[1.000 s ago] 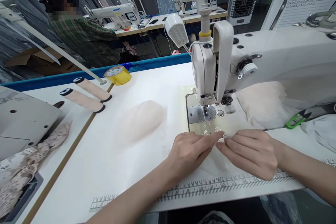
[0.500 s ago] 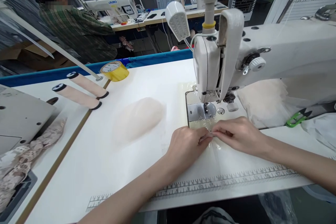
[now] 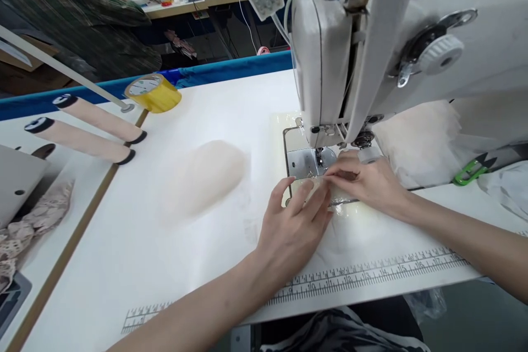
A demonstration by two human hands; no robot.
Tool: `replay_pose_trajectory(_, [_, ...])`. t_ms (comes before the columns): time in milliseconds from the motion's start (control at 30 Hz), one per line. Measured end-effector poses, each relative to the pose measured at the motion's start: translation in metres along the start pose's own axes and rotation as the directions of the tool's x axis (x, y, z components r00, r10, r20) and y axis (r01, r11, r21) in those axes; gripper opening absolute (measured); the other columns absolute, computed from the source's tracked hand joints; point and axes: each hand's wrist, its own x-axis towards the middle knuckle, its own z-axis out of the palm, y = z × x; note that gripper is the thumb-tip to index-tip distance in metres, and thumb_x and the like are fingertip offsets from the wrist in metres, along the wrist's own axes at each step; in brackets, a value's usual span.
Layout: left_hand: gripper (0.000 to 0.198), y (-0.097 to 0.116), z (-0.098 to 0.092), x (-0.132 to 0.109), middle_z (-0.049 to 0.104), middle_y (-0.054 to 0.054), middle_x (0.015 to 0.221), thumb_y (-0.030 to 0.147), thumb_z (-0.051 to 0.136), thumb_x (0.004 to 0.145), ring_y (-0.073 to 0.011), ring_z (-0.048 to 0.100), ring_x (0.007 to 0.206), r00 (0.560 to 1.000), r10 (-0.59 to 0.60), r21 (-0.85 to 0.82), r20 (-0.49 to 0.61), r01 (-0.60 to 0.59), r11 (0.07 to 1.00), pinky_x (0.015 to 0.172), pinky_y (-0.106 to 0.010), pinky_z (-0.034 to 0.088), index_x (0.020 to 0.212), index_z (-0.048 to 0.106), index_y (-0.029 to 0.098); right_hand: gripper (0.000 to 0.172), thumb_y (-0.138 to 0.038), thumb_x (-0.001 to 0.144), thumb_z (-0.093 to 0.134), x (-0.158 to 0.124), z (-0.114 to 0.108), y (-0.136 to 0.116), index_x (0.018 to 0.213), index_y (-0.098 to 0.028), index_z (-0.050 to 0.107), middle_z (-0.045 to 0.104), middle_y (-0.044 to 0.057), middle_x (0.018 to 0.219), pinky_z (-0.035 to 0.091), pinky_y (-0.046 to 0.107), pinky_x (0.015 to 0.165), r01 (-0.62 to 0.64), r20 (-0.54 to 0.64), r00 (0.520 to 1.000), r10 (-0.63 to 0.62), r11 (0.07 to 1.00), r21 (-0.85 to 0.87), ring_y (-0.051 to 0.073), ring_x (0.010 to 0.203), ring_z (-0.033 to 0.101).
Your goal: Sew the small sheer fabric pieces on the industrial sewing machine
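My right hand is beside the presser foot of a white sewing machine. Its thumb and fingertips are pinched together at the front edge of the metal needle plate; whatever they hold is too small or sheer to make out. Just left of it, my left hand rests palm down with its fingers spread, fingertips by the plate's front edge. A sheer beige piece of fabric lies flat on the white table, left of the machine.
Two pale pink thread cones and a roll of yellow tape are at the back left. Right of the needle sit bunched sheer fabric and green thread snips. A printed ruler runs along the front edge. Across from me is a person.
My hands were pinched together in front of the needle plate. Now the left has spread its fingers, and the right has moved up to the presser foot. The view has come closer.
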Motion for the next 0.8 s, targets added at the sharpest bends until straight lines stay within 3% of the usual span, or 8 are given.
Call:
replay_pose_trajectory(200, [0.027, 0.001, 0.000, -0.001, 0.064, -0.009, 0.121, 0.020, 0.048, 0.093, -0.0261, 0.055, 0.115, 0.995, -0.059, -0.110, 0.077, 0.067, 0.992, 0.100, -0.046, 0.028, 0.117, 0.059, 0.014, 0.017, -0.030, 0.089, 0.056, 0.000, -0.004, 0.009, 0.088, -0.021, 0.071, 0.068, 0.005, 0.087, 0.045, 0.039, 0.078, 0.054, -0.143, 0.987, -0.069, 0.993, -0.108, 0.022, 0.082, 0.060])
replay_pose_trajectory(333, [0.026, -0.001, 0.002, 0.000, 0.066, -0.008, 0.120, 0.022, 0.050, 0.093, -0.0240, 0.055, 0.117, 0.996, -0.078, -0.085, 0.034, 0.080, 0.993, 0.102, -0.045, 0.031, 0.115, 0.062, 0.016, 0.029, -0.032, 0.093, 0.049, -0.006, -0.003, 0.006, 0.116, -0.022, 0.064, 0.067, 0.007, 0.105, 0.043, 0.044, 0.090, 0.171, -0.063, 0.982, -0.179, 0.978, -0.116, 0.025, 0.104, 0.056])
replay_pose_trajectory(400, [0.026, -0.002, 0.003, -0.001, 0.066, -0.007, 0.119, 0.023, 0.051, 0.093, -0.0230, 0.056, 0.116, 0.996, -0.082, -0.072, 0.021, 0.083, 0.994, 0.102, -0.045, 0.032, 0.115, 0.062, 0.016, 0.037, -0.034, 0.095, 0.044, -0.008, -0.002, 0.003, 0.124, -0.016, 0.059, 0.067, 0.010, 0.107, 0.040, 0.046, 0.094, 0.221, -0.005, 0.974, -0.228, 0.948, -0.230, 0.026, 0.106, 0.055])
replay_pose_trajectory(500, [0.026, -0.003, 0.006, -0.001, 0.066, -0.006, 0.119, 0.025, 0.052, 0.093, -0.0226, 0.056, 0.116, 0.996, -0.084, -0.058, 0.019, 0.085, 0.995, 0.101, -0.045, 0.033, 0.115, 0.062, 0.016, 0.037, -0.030, 0.096, 0.039, -0.008, -0.006, 0.004, 0.119, -0.010, 0.061, 0.067, 0.013, 0.103, 0.033, 0.049, 0.099, 0.233, -0.020, 0.960, -0.278, 0.840, -0.491, 0.028, 0.108, 0.054])
replay_pose_trajectory(633, [0.026, -0.006, 0.009, -0.001, 0.065, -0.006, 0.122, 0.026, 0.052, 0.093, -0.0229, 0.055, 0.117, 0.995, -0.096, -0.055, 0.015, 0.097, 0.994, 0.102, -0.045, 0.034, 0.114, 0.063, 0.016, 0.028, -0.025, 0.092, 0.046, -0.008, -0.018, 0.006, 0.104, -0.011, 0.067, 0.066, 0.014, 0.104, 0.035, 0.043, 0.090, 0.161, -0.098, 0.943, -0.319, 0.691, -0.705, 0.030, 0.105, 0.054])
replay_pose_trajectory(800, [0.028, -0.009, 0.011, 0.000, 0.064, -0.004, 0.123, 0.027, 0.053, 0.093, -0.0225, 0.054, 0.118, 0.994, -0.108, -0.070, 0.012, 0.109, 0.992, 0.102, -0.044, 0.034, 0.116, 0.062, 0.016, 0.022, -0.019, 0.091, 0.048, -0.016, -0.017, -0.005, 0.099, -0.017, 0.069, 0.069, 0.005, 0.087, 0.035, 0.035, 0.074, 0.310, -0.049, 0.895, -0.444, 0.696, -0.648, 0.020, 0.079, 0.057])
